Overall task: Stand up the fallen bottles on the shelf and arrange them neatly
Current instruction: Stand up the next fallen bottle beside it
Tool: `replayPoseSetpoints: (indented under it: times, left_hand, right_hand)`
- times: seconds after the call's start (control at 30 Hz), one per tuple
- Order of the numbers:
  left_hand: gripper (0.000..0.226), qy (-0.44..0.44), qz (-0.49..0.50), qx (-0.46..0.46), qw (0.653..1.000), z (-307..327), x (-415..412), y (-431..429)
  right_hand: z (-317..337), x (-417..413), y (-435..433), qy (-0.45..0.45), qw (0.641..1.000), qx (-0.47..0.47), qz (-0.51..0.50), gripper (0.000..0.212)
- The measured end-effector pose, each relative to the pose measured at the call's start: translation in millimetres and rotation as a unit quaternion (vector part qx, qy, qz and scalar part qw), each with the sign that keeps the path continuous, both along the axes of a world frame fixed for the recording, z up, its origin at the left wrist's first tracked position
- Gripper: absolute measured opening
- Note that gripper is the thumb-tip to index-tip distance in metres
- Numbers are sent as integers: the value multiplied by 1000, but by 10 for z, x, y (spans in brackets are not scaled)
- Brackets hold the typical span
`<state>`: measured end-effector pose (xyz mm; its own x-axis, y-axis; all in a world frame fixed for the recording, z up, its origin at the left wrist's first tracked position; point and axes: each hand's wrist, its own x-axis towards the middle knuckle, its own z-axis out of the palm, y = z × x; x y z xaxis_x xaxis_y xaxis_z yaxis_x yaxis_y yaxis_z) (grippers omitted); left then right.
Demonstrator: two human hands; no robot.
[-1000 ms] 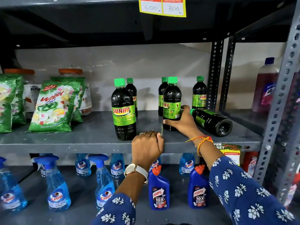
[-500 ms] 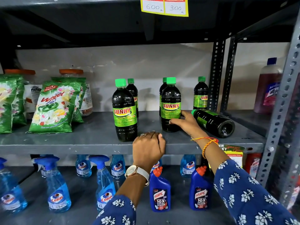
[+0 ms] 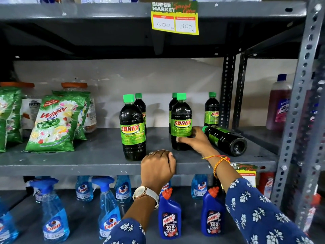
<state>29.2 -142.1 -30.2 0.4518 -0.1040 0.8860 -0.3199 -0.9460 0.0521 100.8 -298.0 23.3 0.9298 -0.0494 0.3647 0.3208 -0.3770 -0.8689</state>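
Several dark Sunny bottles with green caps stand on the grey middle shelf (image 3: 70, 161). The front left bottle (image 3: 132, 127) stands upright near the edge. My right hand (image 3: 193, 140) wraps the lower part of the front right bottle (image 3: 181, 120), which stands upright with its label facing me. One fallen bottle (image 3: 226, 140) lies on its side just right of that hand, base toward me. Three more bottles stand behind, among them one at the back right (image 3: 212, 110). My left hand (image 3: 158, 166) curls over the shelf's front edge, below the front left bottle.
Green Wheel detergent packs (image 3: 52, 124) and orange-lidded jars fill the shelf's left part. A perforated steel upright (image 3: 297, 106) bounds the right side. Blue Colin sprays (image 3: 52, 213) and Harpic bottles (image 3: 169, 217) stand on the lower shelf. A yellow price tag (image 3: 175, 19) hangs above.
My right hand has turned the front right bottle so its label faces forward and shifted it slightly back. The left hand stays on the shelf edge. The view has tilted upward.
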Motion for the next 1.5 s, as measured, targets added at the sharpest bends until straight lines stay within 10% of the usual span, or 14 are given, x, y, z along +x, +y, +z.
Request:
replayPoseSetpoints:
  times: [0.23, 1.5]
  left_hand:
    - [35, 21, 2, 4, 1000, -3, 1, 12]
    - [37, 15, 35, 4, 999, 5, -61, -17]
  right_hand:
    - [81, -280, 15, -22, 1000, -10, 12, 37]
    - [39, -739, -95, -58, 997, -45, 33, 33]
